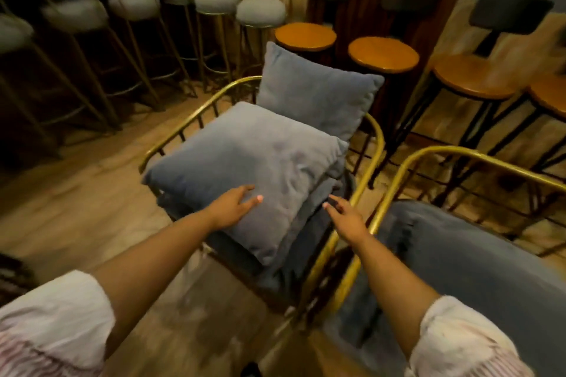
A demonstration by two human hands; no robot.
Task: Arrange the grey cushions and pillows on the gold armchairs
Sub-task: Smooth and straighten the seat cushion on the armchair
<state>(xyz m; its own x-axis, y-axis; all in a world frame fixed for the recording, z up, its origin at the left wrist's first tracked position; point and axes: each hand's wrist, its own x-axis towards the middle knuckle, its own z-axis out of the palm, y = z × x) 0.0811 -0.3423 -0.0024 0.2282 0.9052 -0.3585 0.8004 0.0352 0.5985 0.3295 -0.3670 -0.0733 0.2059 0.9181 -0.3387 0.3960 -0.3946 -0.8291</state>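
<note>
A gold-framed armchair (171,144) stands in the middle of the view. A grey pillow (318,95) leans upright at its back. A second grey pillow (245,159) lies flat on top of the seat, over another grey cushion (309,242) beneath it. My left hand (234,206) rests on the near edge of the flat pillow with fingers spread. My right hand (344,214) hovers by the pillow's right corner, fingers apart, holding nothing. A second gold armchair (435,153) with a grey seat cushion (477,269) stands to the right.
Gold-legged bar stools with grey round seats (260,11) line a counter at the back left. Round wooden stools (382,53) and wooden chairs with dark backs (471,76) stand behind and to the right. The floor is pale wood.
</note>
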